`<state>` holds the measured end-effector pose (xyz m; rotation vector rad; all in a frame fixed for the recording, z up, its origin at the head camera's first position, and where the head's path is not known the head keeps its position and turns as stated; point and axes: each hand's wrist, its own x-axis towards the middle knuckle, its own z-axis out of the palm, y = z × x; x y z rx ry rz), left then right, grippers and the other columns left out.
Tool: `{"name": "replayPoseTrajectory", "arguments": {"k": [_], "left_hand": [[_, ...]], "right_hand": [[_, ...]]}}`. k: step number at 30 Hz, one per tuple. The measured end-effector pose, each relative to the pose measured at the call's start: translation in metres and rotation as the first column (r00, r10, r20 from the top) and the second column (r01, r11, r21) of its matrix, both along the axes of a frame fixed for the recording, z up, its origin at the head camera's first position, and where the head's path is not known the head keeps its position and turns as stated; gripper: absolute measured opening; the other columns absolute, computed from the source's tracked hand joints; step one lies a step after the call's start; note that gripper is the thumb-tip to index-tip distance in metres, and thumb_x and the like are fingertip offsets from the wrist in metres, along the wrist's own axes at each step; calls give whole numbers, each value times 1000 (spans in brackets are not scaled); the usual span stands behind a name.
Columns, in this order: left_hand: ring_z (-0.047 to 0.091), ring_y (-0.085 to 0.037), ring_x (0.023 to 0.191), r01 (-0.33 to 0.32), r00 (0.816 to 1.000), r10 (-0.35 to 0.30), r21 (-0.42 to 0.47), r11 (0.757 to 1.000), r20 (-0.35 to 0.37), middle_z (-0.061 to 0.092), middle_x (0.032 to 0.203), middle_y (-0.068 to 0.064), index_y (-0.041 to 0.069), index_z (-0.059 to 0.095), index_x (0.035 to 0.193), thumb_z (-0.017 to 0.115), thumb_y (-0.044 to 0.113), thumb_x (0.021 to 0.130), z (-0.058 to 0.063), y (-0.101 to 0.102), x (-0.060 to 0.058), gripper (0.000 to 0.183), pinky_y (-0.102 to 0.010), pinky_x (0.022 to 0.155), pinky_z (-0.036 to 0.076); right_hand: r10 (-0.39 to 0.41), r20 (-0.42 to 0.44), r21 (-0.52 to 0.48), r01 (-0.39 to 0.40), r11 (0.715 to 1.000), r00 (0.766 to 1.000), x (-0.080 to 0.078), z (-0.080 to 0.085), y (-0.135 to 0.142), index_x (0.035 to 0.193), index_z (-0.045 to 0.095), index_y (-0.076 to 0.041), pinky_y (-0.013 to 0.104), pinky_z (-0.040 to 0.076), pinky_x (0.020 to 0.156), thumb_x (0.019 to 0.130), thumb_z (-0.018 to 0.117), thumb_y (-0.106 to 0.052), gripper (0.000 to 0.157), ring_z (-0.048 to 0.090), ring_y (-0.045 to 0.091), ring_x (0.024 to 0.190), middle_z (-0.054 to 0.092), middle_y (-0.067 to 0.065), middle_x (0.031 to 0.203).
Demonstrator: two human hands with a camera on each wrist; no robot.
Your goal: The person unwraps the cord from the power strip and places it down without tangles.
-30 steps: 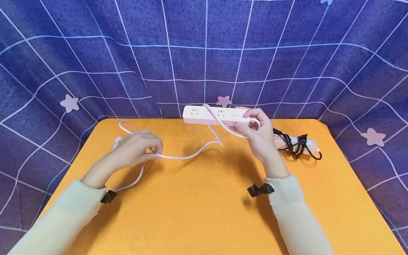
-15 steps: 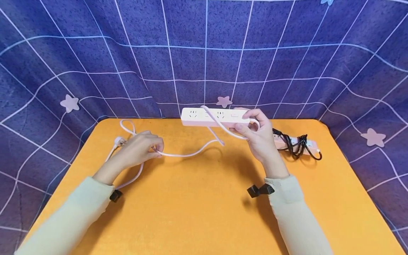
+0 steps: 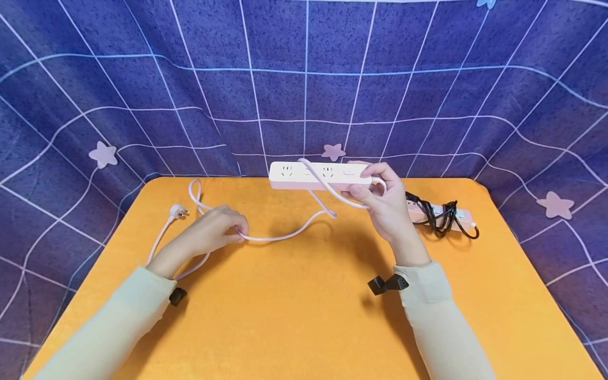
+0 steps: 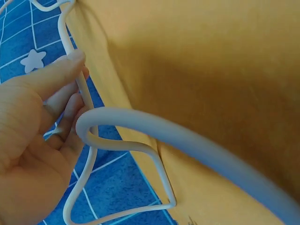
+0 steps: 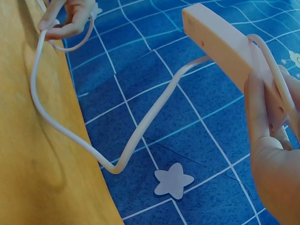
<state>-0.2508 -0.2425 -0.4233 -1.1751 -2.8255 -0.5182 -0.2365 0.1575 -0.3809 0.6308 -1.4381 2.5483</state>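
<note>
My right hand (image 3: 387,206) grips the right end of a white power strip (image 3: 285,183) and holds it above the table, thumb in front and fingers over the top. One turn of the strip's white cord (image 3: 273,239) wraps round its body. The left hand (image 3: 214,230) pinches that cord between thumb and fingers; the pinch also shows in the left wrist view, on the cord (image 4: 82,89). Beyond the left hand a small loop of cord lies near the back edge. The white plug (image 3: 177,212) rests on the table left of that hand, prongs facing right.
A second power strip (image 3: 467,217), wrapped in a black cord (image 3: 442,217), lies at the table's right rear. Behind the yellow table (image 3: 304,316) hangs a blue curtain (image 3: 275,95) with white grid lines and star shapes.
My left hand has moved slightly right along with the cord, and the plug has come into full view. The held power strip has shifted slightly left and down.
</note>
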Motion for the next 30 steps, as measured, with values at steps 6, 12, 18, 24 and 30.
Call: {"name": "replayPoseTrajectory", "arguments": {"k": [6,12,18,24,30], "left_hand": [[61,-21,86,2,999,-1,16,1000,-41,65,84,11,21,71,89,90,12,84,-1,3,6,21,-40,83,48],[64,-20,91,2,987,9,67,998,-159,72,92,8,19,74,95,90,15,85,9,10,14,19,-40,83,52],[64,-23,101,-54,975,76,107,993,-208,76,104,3,18,77,105,87,21,89,25,25,30,19,-44,88,53],[68,-23,101,-85,960,143,235,968,-240,78,106,1,17,79,109,87,28,89,30,58,49,24,-44,91,54],[70,-19,98,-177,978,206,363,915,-43,77,111,2,15,77,119,86,29,91,21,93,62,32,-37,80,59]], "right_hand": [[0,-6,5,0,1000,1000,0,0,0,105,64,-9,36,65,82,89,75,16,31,74,20,84,64,13,123],[0,-12,13,0,1000,1000,1,1,1,105,64,-9,35,64,82,90,72,19,33,74,20,86,64,13,124],[14,-18,4,-14,1000,1000,2,2,2,106,64,-8,38,64,83,90,66,23,34,76,22,84,64,17,133],[20,-24,1,-20,1000,1000,1,3,2,105,63,-8,39,64,84,90,69,21,33,74,23,92,62,19,134],[19,-20,4,-19,1000,1000,3,4,2,105,64,-9,38,64,84,90,69,20,32,73,22,91,63,19,135]]}}
